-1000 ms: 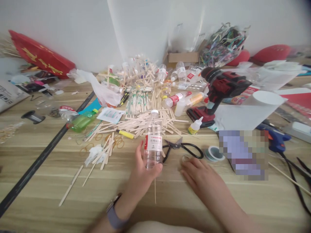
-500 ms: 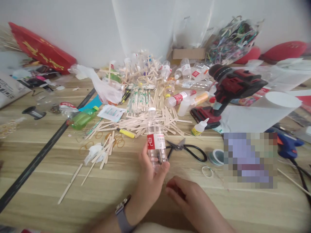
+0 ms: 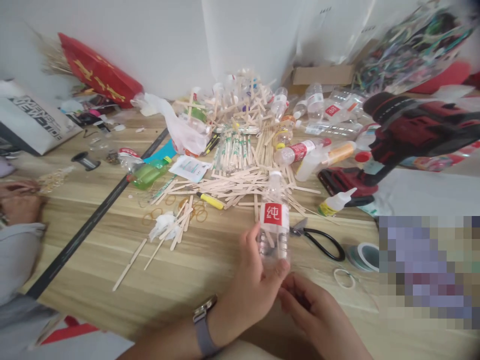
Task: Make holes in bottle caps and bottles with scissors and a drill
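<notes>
My left hand [image 3: 255, 280], with a watch on its wrist, is closed around the lower part of a clear plastic bottle [image 3: 275, 215]. The bottle is capped in white, bears a red and white label and leans slightly over the table. Just below its base, my right hand [image 3: 315, 305] has its fingers curled with the thumb pressed to them. Whatever it pinches, if anything, is hidden. Black-handled scissors [image 3: 324, 243] lie right of the bottle, their blades partly behind it. Behind the bottle spreads a heap of wooden craft sticks [image 3: 232, 187].
A red cordless drill [image 3: 378, 150] stands at right, beside a small glue bottle [image 3: 336, 201] and a wire spool [image 3: 363, 256]. Several plastic bottles lie at the back. At left are a green bottle [image 3: 150, 172], a dark strip [image 3: 86, 225] and another person's hands [image 3: 20, 200].
My view has turned left, bringing another person's hands in at the left edge. The bottle's red label patch now faces me more fully. Both my hands stay close together at its base.
</notes>
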Demonstrator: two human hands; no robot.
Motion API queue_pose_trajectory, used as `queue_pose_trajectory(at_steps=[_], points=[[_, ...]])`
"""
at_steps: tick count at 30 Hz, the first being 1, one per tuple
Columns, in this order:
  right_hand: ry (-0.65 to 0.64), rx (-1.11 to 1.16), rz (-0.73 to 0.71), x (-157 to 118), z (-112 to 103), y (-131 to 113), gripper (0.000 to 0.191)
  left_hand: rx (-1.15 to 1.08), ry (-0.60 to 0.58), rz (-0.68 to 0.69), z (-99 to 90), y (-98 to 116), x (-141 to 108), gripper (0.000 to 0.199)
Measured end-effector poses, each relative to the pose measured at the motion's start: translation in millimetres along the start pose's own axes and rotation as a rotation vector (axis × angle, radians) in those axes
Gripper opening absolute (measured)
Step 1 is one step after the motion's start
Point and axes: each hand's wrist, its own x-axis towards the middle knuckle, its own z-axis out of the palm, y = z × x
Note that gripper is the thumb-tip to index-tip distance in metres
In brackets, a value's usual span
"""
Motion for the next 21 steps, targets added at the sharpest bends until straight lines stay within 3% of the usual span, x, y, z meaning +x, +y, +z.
queue_pose_trajectory(at_steps=[6, 12, 17, 21], points=[[0.053, 0.015, 0.001, 2, 2, 7, 0.032, 0.159, -0.019, 0.046, -4.7, -1, 0, 0.068], [0.182, 0.067, 0.005, 0, 9, 14, 0.027, 0.162, 0.110, 0.008, -7.5, -15, 4, 0.050], [0.132, 0.093, 0.014, -3, 3, 3, 0.020, 0.438, 0.071, 0.166, -11.5, -33, 10, 0.056], [0.133, 0.063, -0.016, -2, 1, 3, 0.018, 0.682, 0.013, 0.144, -10.5, -30, 18, 0.048]])
